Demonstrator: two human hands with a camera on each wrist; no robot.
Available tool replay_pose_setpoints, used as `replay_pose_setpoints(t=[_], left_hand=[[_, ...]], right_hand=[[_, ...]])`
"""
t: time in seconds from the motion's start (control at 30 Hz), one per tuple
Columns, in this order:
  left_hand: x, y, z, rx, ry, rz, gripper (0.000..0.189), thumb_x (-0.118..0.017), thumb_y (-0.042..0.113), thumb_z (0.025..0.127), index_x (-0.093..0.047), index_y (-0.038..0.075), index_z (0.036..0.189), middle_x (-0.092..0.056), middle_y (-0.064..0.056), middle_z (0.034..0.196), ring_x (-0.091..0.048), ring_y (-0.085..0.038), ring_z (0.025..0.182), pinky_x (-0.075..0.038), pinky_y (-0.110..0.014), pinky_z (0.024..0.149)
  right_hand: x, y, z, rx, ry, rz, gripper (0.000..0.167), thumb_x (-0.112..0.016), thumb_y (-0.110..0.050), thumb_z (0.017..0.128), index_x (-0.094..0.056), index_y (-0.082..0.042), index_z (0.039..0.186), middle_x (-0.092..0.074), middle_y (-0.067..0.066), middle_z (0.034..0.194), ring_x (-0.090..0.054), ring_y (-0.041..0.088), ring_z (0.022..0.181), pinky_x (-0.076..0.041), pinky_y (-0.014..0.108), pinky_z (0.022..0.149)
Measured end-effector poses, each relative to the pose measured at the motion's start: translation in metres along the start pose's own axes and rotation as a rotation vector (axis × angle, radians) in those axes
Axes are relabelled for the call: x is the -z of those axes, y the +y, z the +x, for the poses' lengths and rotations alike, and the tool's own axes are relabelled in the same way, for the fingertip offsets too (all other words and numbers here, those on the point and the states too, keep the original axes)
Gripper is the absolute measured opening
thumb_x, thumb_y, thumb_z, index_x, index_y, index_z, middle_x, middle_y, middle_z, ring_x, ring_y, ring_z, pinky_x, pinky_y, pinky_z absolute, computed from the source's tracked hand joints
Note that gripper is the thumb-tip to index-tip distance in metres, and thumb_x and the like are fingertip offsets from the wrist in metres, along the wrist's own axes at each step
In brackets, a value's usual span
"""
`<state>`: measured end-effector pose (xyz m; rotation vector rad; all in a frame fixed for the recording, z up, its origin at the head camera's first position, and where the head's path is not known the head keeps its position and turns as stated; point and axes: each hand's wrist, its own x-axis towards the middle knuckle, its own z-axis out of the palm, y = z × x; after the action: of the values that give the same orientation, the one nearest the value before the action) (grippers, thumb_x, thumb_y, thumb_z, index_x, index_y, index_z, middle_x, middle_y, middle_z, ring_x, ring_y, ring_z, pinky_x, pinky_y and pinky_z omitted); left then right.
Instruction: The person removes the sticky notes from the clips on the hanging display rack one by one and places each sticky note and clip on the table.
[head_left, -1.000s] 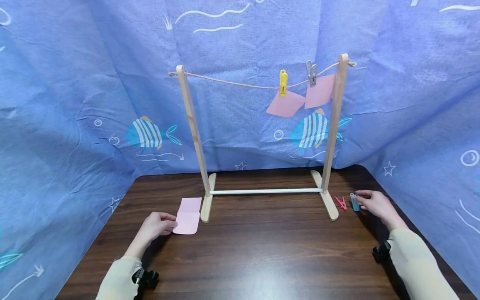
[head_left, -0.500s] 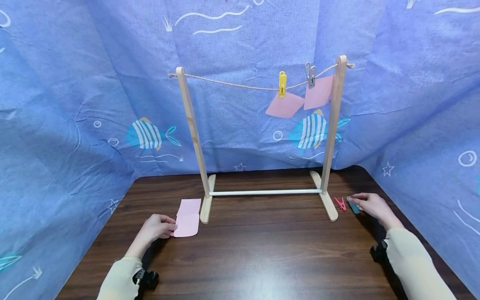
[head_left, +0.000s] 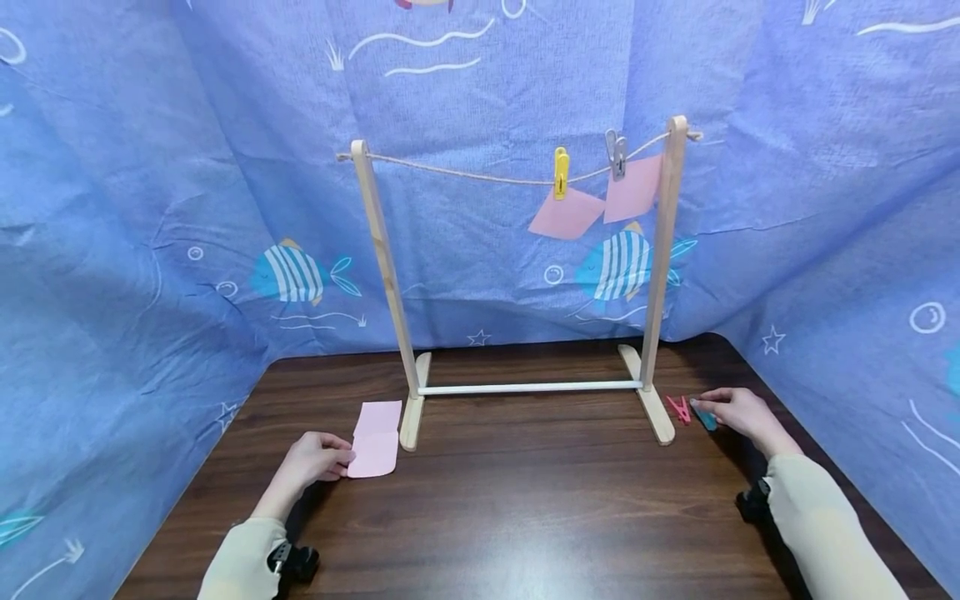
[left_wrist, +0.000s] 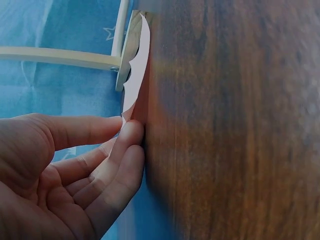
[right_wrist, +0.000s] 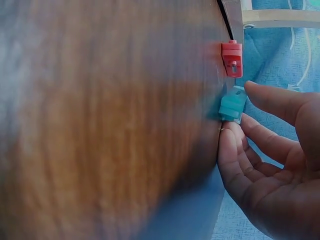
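Observation:
My left hand [head_left: 311,460] pinches the near-left edge of a pink paper note [head_left: 375,457] between thumb and fingers; in the left wrist view the sheet [left_wrist: 136,75] bows slightly off the table. A second pink note [head_left: 380,415] lies at its far edge, the two meeting or overlapping. On the right, the thumb and fingers of my right hand [head_left: 741,413] pinch a teal clothespin [right_wrist: 233,105], which lies at an angle low at the tabletop. Just left of it a red clothespin [head_left: 679,409] rests on its side, its legs spread.
Between the hands stands a wooden frame [head_left: 656,275] with a string [head_left: 465,174]. A yellow clothespin [head_left: 561,172] and a grey clothespin [head_left: 618,158] hold pink notes [head_left: 567,215] at the string's right half. Blue fish-print cloth [head_left: 480,275] surrounds the dark wood table [head_left: 510,492].
The teal clothespin has turned, its far end swinging left toward the red one, with my right hand following slightly. My left hand stays at the pink note. The head view has shifted slightly.

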<state>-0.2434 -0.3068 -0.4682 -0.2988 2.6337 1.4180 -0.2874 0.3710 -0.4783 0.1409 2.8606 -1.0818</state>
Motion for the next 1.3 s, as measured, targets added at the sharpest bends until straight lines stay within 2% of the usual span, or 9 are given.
replay_pose_setpoints(t=[0.13,0.3,0.43,0.53,0.7,0.9,1.07,1.2,1.3], left_hand=[[-0.001,0.001,-0.002,0.002,0.000,0.012,0.023,-0.072,0.006,0.089,-0.068,-0.012,0.101,-0.070,-0.008,0.075,-0.069,-0.019,0.062,-0.060,-0.034,0.062],[0.000,0.002,-0.002,-0.004,-0.003,0.020,0.022,-0.072,0.009,0.089,-0.069,-0.010,0.100,-0.070,-0.009,0.077,-0.069,-0.019,0.062,-0.060,-0.034,0.060],[0.003,0.003,0.000,-0.014,0.011,0.037,0.021,-0.070,0.010,0.091,-0.070,-0.009,0.099,-0.069,-0.010,0.079,-0.069,-0.020,0.062,-0.059,-0.034,0.059],[0.004,0.005,0.002,-0.034,0.028,0.069,0.021,-0.068,0.011,0.093,-0.070,-0.008,0.100,-0.069,-0.010,0.080,-0.069,-0.020,0.062,-0.059,-0.035,0.059],[0.004,0.015,0.007,-0.095,0.054,0.087,0.022,-0.067,0.012,0.094,-0.069,-0.008,0.103,-0.071,-0.014,0.081,-0.070,-0.022,0.064,-0.059,-0.034,0.060],[0.001,0.036,0.012,-0.223,0.071,0.094,0.022,-0.067,0.012,0.095,-0.070,-0.008,0.104,-0.073,-0.020,0.086,-0.071,-0.026,0.070,-0.059,-0.031,0.061],[-0.004,0.064,0.015,-0.333,0.077,0.129,0.020,-0.069,0.014,0.095,-0.072,-0.004,0.104,-0.074,-0.017,0.088,-0.073,-0.030,0.076,-0.059,-0.035,0.064],[-0.011,0.089,0.017,-0.369,0.059,0.116,0.021,-0.068,0.016,0.096,-0.072,-0.001,0.106,-0.074,-0.017,0.093,-0.072,-0.028,0.079,-0.058,-0.035,0.068],[-0.016,0.106,0.019,-0.393,0.012,0.061,0.023,-0.067,0.015,0.097,-0.071,-0.003,0.110,-0.073,-0.019,0.097,-0.071,-0.027,0.081,-0.059,-0.035,0.073]], right_hand=[[0.001,-0.001,-0.001,0.008,0.007,-0.014,0.061,-0.062,-0.037,0.099,-0.056,0.016,0.129,-0.065,0.027,0.113,-0.063,0.023,0.086,-0.051,0.032,0.070],[0.002,-0.002,0.000,0.005,0.014,-0.008,0.061,-0.063,-0.038,0.099,-0.055,0.015,0.130,-0.066,0.010,0.090,-0.058,0.019,0.076,-0.047,0.032,0.068],[0.002,-0.003,0.000,-0.003,0.007,0.006,0.061,-0.061,-0.037,0.100,-0.054,0.016,0.130,-0.065,0.003,0.085,-0.058,0.016,0.074,-0.047,0.031,0.068],[0.004,-0.003,0.001,-0.007,-0.004,0.029,0.057,-0.060,-0.032,0.101,-0.053,0.017,0.130,-0.066,0.004,0.085,-0.060,0.015,0.074,-0.049,0.030,0.067],[0.010,-0.007,0.000,0.007,0.006,0.047,0.049,-0.057,-0.023,0.102,-0.053,0.020,0.126,-0.066,0.013,0.090,-0.061,0.015,0.074,-0.055,0.030,0.064],[0.023,-0.018,-0.006,0.050,0.022,0.022,0.049,-0.055,-0.022,0.103,-0.051,0.020,0.127,-0.066,0.020,0.095,-0.061,0.020,0.079,-0.052,0.030,0.065],[0.036,-0.031,-0.010,0.123,0.068,0.010,0.053,-0.053,-0.028,0.105,-0.051,0.019,0.130,-0.067,0.024,0.102,-0.063,0.022,0.085,-0.051,0.026,0.065],[0.044,-0.048,-0.012,0.150,0.110,0.006,0.056,-0.052,-0.034,0.106,-0.052,0.015,0.134,-0.068,0.022,0.106,-0.062,0.016,0.085,-0.050,0.025,0.067],[0.049,-0.063,-0.013,0.172,0.148,0.019,0.058,-0.052,-0.039,0.105,-0.053,0.011,0.136,-0.069,0.022,0.108,-0.059,0.007,0.082,-0.049,0.024,0.067]])
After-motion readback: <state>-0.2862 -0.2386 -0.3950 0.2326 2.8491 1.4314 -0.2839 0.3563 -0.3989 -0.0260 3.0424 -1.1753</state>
